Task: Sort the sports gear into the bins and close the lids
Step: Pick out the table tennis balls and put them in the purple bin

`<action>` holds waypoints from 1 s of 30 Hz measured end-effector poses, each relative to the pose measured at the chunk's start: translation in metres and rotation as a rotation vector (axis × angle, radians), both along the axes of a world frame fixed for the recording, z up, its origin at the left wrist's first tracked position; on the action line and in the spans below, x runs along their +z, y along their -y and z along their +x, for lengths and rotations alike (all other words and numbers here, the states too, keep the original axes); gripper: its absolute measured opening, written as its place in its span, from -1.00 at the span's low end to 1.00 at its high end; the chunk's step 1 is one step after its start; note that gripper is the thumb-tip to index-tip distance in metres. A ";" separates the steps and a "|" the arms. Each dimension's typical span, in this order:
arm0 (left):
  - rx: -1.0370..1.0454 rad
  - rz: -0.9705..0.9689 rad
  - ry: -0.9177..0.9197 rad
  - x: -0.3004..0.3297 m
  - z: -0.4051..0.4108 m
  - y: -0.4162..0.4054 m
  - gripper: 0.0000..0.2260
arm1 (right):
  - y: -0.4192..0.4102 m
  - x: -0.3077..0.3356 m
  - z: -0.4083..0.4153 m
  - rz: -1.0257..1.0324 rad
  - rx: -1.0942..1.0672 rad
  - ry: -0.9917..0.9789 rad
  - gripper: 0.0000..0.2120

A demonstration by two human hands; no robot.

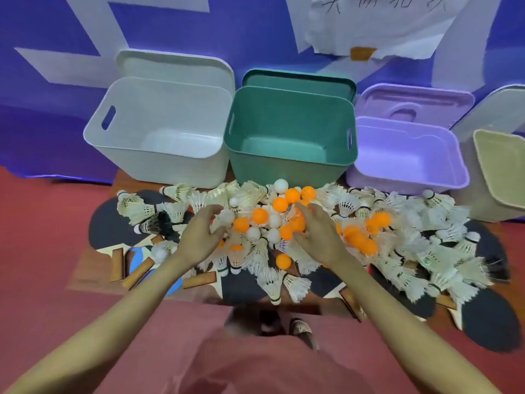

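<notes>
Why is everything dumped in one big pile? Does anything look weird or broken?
Nothing looks broken. The odd part is the mess: shuttlecocks, orange balls and paddles lie mixed in one heap, while the white bin, green bin and purple bin are empty. Both hands, left and right, are in the pile.

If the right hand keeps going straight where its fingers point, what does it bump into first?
Probably the orange balls right at the right hand's fingertips, though depth is hard to judge. The green bin lies farther on.
</notes>
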State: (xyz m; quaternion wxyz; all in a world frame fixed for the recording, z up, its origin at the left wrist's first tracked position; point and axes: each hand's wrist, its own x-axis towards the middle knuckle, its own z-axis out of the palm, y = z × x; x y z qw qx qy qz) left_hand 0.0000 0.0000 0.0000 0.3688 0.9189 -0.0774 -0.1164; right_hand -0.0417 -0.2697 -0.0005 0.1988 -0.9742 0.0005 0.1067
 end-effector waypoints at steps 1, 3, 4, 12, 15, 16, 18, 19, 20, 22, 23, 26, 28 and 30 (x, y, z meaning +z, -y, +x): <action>0.014 0.000 0.001 -0.001 0.003 -0.002 -0.62 | -0.005 -0.005 0.002 -0.024 -0.024 -0.001 -0.39; 0.028 -0.006 0.000 -0.002 0.010 -0.007 -0.63 | -0.011 -0.012 0.007 -0.077 -0.086 0.020 -0.45; 0.029 0.000 -0.005 -0.002 0.013 -0.010 -0.63 | -0.016 -0.016 0.008 -0.101 -0.105 0.029 -0.49; -0.103 0.119 -0.040 -0.022 0.033 -0.024 -0.76 | -0.027 -0.027 0.021 -0.147 -0.201 -0.008 -0.67; -0.208 0.226 -0.103 -0.031 0.035 -0.021 -0.79 | -0.026 -0.027 0.024 -0.128 -0.218 -0.026 -0.72; -0.241 0.267 -0.125 -0.034 0.036 -0.019 -0.78 | -0.026 -0.028 0.024 -0.105 -0.231 -0.019 -0.70; -0.323 0.365 -0.178 -0.039 0.039 -0.016 -0.75 | -0.024 -0.025 0.023 -0.024 -0.275 0.037 -0.68; -0.362 0.416 -0.205 -0.041 0.041 -0.015 -0.72 | -0.024 -0.022 0.022 0.026 -0.305 0.070 -0.68; -0.401 0.463 -0.224 -0.043 0.044 -0.015 -0.71 | -0.023 -0.019 0.021 0.079 -0.338 0.100 -0.68; -0.485 0.536 -0.231 -0.046 0.050 -0.014 -0.69 | -0.022 -0.013 0.017 0.208 -0.414 0.137 -0.70; -0.530 0.564 -0.230 -0.047 0.053 -0.013 -0.70 | -0.022 -0.011 0.015 0.293 -0.462 0.144 -0.70; -0.630 0.650 -0.264 -0.045 0.062 -0.009 -0.73 | -0.019 -0.004 0.011 0.538 -0.596 0.144 -0.74; -0.661 0.704 -0.283 -0.042 0.066 -0.005 -0.69 | -0.016 -0.002 0.009 0.615 -0.623 0.164 -0.79; -0.700 0.744 -0.295 -0.040 0.068 -0.003 -0.64 | -0.012 -0.003 0.009 0.660 -0.641 0.182 -0.73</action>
